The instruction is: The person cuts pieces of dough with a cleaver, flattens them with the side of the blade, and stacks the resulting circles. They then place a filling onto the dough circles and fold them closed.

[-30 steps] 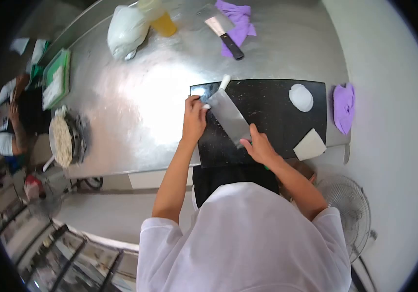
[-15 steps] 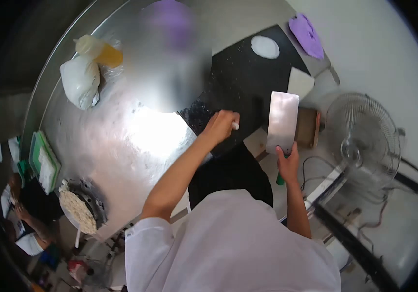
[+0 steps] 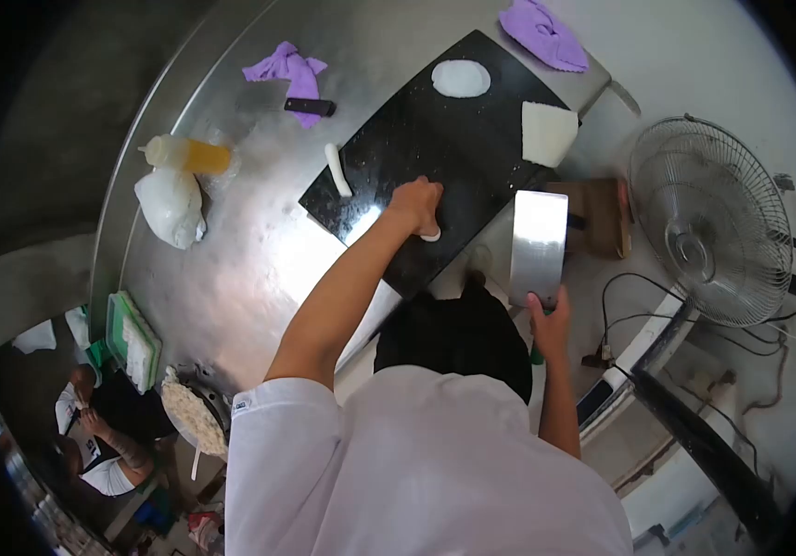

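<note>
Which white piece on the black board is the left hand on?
The small white lump at the near edge of the black board, under the left hand. The round disc, square slab and roll lie farther off, untouched.

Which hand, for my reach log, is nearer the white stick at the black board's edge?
Left. The left hand rests on the board near the white stick; the right hand grips a cleaver off the board's other side.
</note>
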Motion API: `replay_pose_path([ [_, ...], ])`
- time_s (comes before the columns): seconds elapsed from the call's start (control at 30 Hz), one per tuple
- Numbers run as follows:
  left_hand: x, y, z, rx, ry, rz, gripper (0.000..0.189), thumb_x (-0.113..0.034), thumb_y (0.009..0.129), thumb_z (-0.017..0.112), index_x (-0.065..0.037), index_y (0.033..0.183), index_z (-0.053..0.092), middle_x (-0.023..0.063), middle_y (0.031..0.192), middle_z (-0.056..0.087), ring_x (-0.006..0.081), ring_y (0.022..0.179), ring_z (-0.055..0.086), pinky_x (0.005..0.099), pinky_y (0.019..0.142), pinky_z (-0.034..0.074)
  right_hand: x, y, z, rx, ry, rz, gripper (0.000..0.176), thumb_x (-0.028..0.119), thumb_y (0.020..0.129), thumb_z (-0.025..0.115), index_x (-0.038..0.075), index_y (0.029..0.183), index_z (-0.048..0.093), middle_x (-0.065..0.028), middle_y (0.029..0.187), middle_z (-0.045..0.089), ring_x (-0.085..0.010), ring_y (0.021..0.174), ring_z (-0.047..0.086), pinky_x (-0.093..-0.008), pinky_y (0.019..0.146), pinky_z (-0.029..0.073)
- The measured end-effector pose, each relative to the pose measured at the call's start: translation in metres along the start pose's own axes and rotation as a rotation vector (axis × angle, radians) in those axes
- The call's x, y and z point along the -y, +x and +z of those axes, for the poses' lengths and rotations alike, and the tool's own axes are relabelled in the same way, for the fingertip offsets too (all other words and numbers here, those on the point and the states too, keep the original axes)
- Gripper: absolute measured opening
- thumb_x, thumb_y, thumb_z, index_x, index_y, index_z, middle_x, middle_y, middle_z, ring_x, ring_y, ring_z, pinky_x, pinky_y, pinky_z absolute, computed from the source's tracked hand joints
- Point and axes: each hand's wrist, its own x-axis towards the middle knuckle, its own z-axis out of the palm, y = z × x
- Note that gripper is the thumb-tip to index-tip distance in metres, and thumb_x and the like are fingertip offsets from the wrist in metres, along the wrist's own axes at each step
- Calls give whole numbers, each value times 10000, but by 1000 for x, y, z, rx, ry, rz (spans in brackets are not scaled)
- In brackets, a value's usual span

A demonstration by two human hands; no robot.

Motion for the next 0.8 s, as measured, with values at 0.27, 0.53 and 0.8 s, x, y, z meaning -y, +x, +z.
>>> replay_pose_path([
  [0.27, -39, 15, 76, -601, -250, -39, 949, -637, 785, 689, -83, 1515, 440, 213, 1653, 218, 399, 1543, 149, 613, 1219, 101, 22, 85, -35, -27, 151, -96, 353, 249, 949, 730, -1, 1161, 600, -53, 942, 650, -110, 656, 573, -279, 590, 472],
  [0.53, -44, 4, 41, -410, -267, 13, 1077, -724, 683, 730, -118, 1526, 442, 233, 1670, 190, 421, 1563, 117, 681, 1206, 74, 13, 202, -16, -101, 249, -273, 353, 342, 1017, 627, 13, 1134, 584, -66, 907, 617, -110, 598, 572, -242, 467, 454],
  [0.8, -33, 9, 32, -293, -313, -7, 1109, -738, 697, 712, -106, 1556, 408, 218, 1689, 150, 429, 1567, 85, 671, 1213, 52, 22, 290, 2, -29, -306, 10, 548, 488, 1039, 558, -52, 1118, 617, -178, 955, 675, -259, 750, 666, -389, 661, 520],
])
